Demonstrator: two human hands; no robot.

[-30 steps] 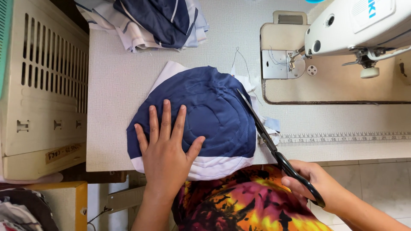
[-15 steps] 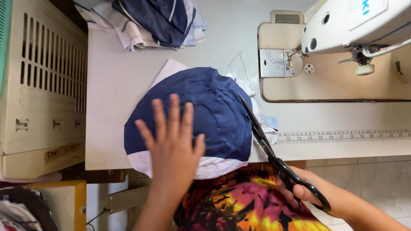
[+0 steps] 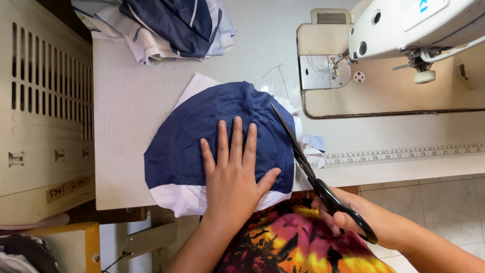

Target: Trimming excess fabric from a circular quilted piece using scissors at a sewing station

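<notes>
One head-worn view only, looking steeply down from close above the white textured sewing table [image 3: 151, 106]. Table's near edge low in frame, white sewing machine [image 3: 414, 30] at its far right; nothing shared with another view.

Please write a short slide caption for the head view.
Left hand flattens navy fabric while right hand cuts its edge with black scissors.

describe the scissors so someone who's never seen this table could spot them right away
Start at the white sewing machine at the table's right end, then drop to the near edge. The scissors lie along the navy fabric's right edge, in the right hand. Black handles and long dark blades set them apart.
</notes>
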